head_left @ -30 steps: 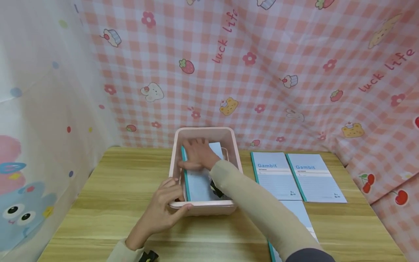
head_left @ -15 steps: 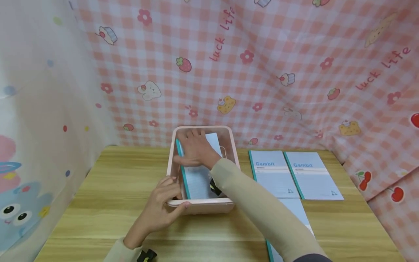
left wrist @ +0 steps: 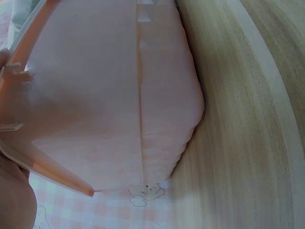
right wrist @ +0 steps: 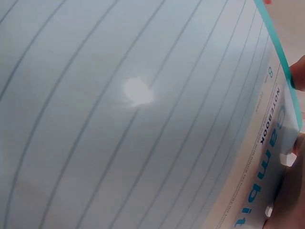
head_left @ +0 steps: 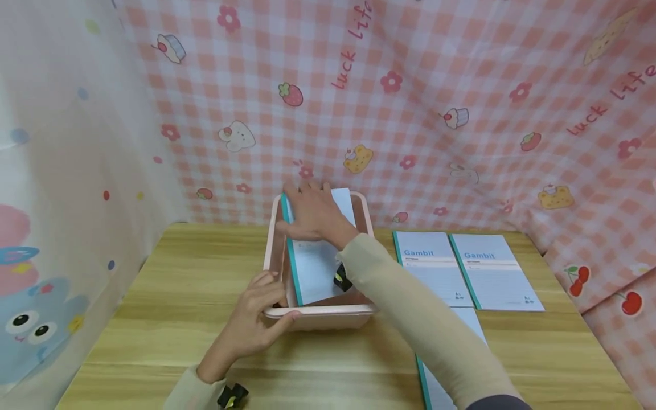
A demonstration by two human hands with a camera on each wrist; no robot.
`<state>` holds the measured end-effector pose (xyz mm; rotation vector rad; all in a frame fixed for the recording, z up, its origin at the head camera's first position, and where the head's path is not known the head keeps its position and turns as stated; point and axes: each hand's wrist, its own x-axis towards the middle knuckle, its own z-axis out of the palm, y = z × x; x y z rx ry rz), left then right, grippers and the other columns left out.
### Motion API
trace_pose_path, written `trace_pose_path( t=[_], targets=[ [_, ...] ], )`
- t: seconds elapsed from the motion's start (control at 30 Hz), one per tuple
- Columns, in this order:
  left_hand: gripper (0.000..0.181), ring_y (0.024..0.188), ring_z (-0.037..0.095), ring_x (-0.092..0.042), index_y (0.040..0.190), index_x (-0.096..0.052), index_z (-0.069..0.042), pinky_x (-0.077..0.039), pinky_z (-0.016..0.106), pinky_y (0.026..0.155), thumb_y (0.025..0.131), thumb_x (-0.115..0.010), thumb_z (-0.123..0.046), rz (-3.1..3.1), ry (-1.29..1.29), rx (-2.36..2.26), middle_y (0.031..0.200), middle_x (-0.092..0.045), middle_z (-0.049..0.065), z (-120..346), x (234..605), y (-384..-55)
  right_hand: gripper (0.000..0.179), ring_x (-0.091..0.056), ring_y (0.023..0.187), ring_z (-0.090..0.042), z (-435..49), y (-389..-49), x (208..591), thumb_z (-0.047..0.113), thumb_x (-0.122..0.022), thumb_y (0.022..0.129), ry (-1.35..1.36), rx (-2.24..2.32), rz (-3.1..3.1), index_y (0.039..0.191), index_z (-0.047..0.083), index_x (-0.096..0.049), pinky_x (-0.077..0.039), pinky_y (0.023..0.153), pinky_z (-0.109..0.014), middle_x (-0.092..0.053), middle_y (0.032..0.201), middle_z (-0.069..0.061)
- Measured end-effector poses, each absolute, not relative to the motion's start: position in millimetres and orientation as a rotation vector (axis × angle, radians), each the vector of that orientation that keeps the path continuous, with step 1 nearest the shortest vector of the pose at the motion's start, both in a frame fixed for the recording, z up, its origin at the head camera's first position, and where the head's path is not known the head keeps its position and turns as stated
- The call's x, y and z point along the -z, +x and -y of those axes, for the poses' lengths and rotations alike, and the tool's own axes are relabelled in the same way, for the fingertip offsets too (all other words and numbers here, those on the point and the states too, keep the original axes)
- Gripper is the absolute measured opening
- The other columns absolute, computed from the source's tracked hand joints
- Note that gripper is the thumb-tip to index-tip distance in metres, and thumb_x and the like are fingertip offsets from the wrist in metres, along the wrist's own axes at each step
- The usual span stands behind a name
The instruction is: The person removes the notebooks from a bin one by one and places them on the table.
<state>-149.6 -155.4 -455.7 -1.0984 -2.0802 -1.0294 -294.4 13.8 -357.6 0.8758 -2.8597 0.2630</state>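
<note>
A pale pink plastic basket (head_left: 318,310) stands on the wooden table near its back edge. At its front left corner, my left hand (head_left: 256,313) grips the rim, thumb along the front and fingers over the left side. My right hand (head_left: 318,213) holds a white notebook (head_left: 320,273) with a teal spine; its top edge is above the basket's back rim. In the right wrist view the thumb lies at the spine of the notebook (right wrist: 143,143) and the fingers reach its "Gambit" end. The basket's outer wall (left wrist: 86,95) fills much of the left wrist view.
Two matching notebooks lie side by side at the right, a left one (head_left: 430,285) and a right one (head_left: 494,279). Another notebook (head_left: 435,381) lies in front of them, partly under my right sleeve (head_left: 420,324). A pink checked cloth (head_left: 328,114) hangs behind the table.
My right hand and the notebook have risen from inside the basket toward its back rim, and the notebook's top end now clears it. My left hand keeps its grip on the basket.
</note>
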Motion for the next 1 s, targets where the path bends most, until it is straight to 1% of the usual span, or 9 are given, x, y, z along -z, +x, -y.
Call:
trace_pose_path(
  t=[0.17,0.33,0.4,0.5,0.6,0.73,0.83,0.9,1.0],
  targets=[
    [0.032,0.076,0.004,-0.041,0.07,-0.05,-0.022,-0.039,0.033,0.096,0.088,-0.077,-0.026,2.078,-1.105,1.027,0.064,-0.045,-0.015,155,455,-151,0.052,-0.05,0.108,-0.026,-20,-291,332,0.05,-0.052,0.089,0.879,-0.374,2.75,0.13,0.02,-0.043,-0.032,0.097,-0.051,-0.056,0.113,-0.005],
    [0.034,0.074,0.004,-0.038,0.07,-0.049,-0.022,-0.038,0.032,0.096,0.088,-0.077,-0.026,2.049,-1.112,1.049,0.064,-0.043,-0.014,158,456,-150,0.05,-0.045,0.099,-0.021,-22,-283,309,0.05,-0.051,0.087,0.893,-0.436,2.706,0.128,0.023,-0.043,-0.03,0.092,-0.045,-0.053,0.106,0.0],
    [0.034,0.074,0.005,-0.039,0.07,-0.049,-0.021,-0.039,0.034,0.099,0.09,-0.076,-0.027,2.044,-1.119,1.047,0.064,-0.044,-0.014,157,456,-150,0.052,-0.046,0.1,-0.021,-26,-279,300,0.051,-0.052,0.086,0.885,-0.436,2.701,0.13,0.023,-0.044,-0.03,0.095,-0.046,-0.054,0.108,0.001],
    [0.035,0.074,0.005,-0.04,0.07,-0.049,-0.021,-0.04,0.036,0.101,0.092,-0.074,-0.03,2.045,-1.125,1.04,0.064,-0.044,-0.014,155,456,-150,0.056,-0.048,0.109,-0.023,-33,-272,287,0.05,-0.054,0.085,0.868,-0.441,2.689,0.133,0.022,-0.045,-0.031,0.1,-0.047,-0.057,0.118,-0.001],
    [0.035,0.074,0.005,-0.039,0.07,-0.049,-0.021,-0.041,0.036,0.099,0.093,-0.073,-0.031,2.05,-1.117,1.038,0.063,-0.044,-0.014,155,457,-150,0.058,-0.048,0.112,-0.024,-41,-267,277,0.05,-0.056,0.084,0.867,-0.467,2.661,0.134,0.022,-0.046,-0.031,0.101,-0.047,-0.058,0.121,-0.001],
    [0.034,0.073,0.006,-0.04,0.071,-0.05,-0.022,-0.04,0.035,0.097,0.093,-0.073,-0.032,2.074,-1.105,1.027,0.064,-0.046,-0.013,156,457,-149,0.055,-0.047,0.103,-0.022,-56,-260,267,0.049,-0.058,0.082,0.864,-0.486,2.61,0.129,0.021,-0.047,-0.031,0.095,-0.046,-0.056,0.107,0.0],
    [0.032,0.074,0.006,-0.041,0.071,-0.051,-0.022,-0.04,0.034,0.097,0.091,-0.074,-0.031,2.1,-1.097,1.021,0.065,-0.048,-0.013,157,457,-149,0.053,-0.046,0.1,-0.021,-70,-257,263,0.048,-0.057,0.081,0.856,-0.486,2.567,0.125,0.019,-0.048,-0.033,0.093,-0.046,-0.054,0.104,0.0],
    [0.031,0.074,0.006,-0.042,0.071,-0.051,-0.022,-0.04,0.034,0.099,0.089,-0.075,-0.029,2.11,-1.094,1.024,0.065,-0.049,-0.013,159,457,-148,0.053,-0.047,0.1,-0.023,-80,-256,261,0.048,-0.057,0.08,0.852,-0.494,2.538,0.124,0.018,-0.049,-0.033,0.094,-0.047,-0.054,0.102,-0.001],
    [0.03,0.074,0.006,-0.043,0.071,-0.051,-0.022,-0.039,0.034,0.101,0.088,-0.076,-0.027,2.101,-1.095,1.035,0.066,-0.049,-0.014,157,457,-149,0.056,-0.047,0.104,-0.025,-99,-255,260,0.048,-0.058,0.079,0.833,-0.506,2.519,0.125,0.016,-0.051,-0.033,0.096,-0.049,-0.056,0.107,-0.004]
  ],
)
